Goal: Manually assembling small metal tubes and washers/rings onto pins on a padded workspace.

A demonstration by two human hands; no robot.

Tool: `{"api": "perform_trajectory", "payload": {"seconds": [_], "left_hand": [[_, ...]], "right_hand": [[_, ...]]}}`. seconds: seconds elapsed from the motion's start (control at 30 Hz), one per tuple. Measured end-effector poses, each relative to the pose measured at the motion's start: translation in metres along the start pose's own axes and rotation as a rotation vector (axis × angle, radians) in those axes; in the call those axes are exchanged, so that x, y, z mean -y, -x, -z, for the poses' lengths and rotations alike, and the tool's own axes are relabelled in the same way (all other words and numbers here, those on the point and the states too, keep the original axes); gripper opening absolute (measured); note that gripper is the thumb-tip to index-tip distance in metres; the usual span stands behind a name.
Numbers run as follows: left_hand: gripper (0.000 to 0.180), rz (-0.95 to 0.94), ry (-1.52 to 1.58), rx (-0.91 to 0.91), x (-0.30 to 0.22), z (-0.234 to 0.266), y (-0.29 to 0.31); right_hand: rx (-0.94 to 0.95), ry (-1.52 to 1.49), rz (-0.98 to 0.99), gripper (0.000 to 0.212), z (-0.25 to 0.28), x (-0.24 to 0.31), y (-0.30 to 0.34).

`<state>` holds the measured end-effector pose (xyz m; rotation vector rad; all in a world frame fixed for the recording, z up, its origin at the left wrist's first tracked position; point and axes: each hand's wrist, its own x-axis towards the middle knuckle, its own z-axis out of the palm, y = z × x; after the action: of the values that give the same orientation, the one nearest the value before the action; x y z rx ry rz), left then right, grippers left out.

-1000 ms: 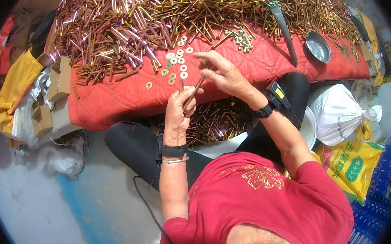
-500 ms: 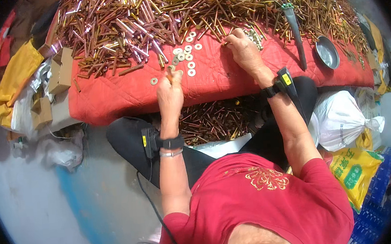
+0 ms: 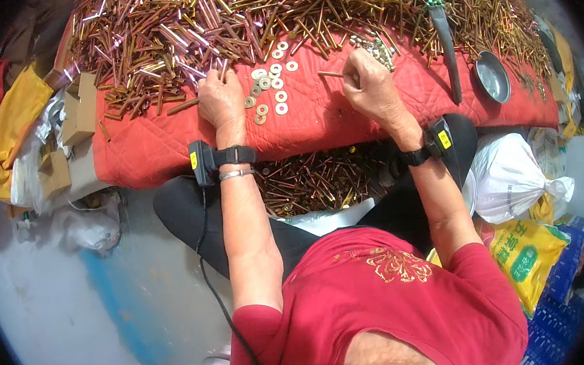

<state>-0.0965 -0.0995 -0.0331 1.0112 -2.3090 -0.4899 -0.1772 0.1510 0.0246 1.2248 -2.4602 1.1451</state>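
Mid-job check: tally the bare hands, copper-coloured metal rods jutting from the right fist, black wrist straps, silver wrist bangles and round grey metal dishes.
Bare left hand and bare right hand: 2
Copper-coloured metal rod: 1
Black wrist straps: 2
Silver wrist bangle: 1
Round grey metal dish: 1
Total: 7

White knotted bag (image 3: 504, 176) is sitting right, yellow-green packet (image 3: 537, 249) is lying near it. Cardboard box (image 3: 78, 111) is resting left.

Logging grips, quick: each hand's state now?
Left hand: at pinkish-coppery metal tubes; grip cannot be told.
Right hand: closed, holding a slim coppery metal rod.
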Motion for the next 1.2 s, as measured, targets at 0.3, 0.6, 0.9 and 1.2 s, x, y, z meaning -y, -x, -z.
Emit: {"api": "perform_trajectory", "payload": {"seconds": [0.3, 0.6, 0.9, 1.2], "left_hand": [[0.014, 0.311, 0.955, 0.182, 0.003, 0.054, 0.027], [0.020, 0.781, 1.830, 0.666, 0.018, 0.087, 0.073], [0.027, 0.726, 2.074, 0.537, 0.013, 0.088, 0.086], [0.034, 1.041, 2.107, 0.410, -0.007, 0.069, 0.092]], "right_hand": [[0.246, -0.090, 0.025, 0.017, -0.019, 0.022, 0.011], [0.471, 0.331, 0.147, 0.018, -0.043, 0.058, -0.007], [0.900, 0.658, 0.251, 0.021, -0.069, 0.073, -0.066], [0.435, -0.215, 0.030, 0.020, -0.026, 0.050, 0.010]]}}
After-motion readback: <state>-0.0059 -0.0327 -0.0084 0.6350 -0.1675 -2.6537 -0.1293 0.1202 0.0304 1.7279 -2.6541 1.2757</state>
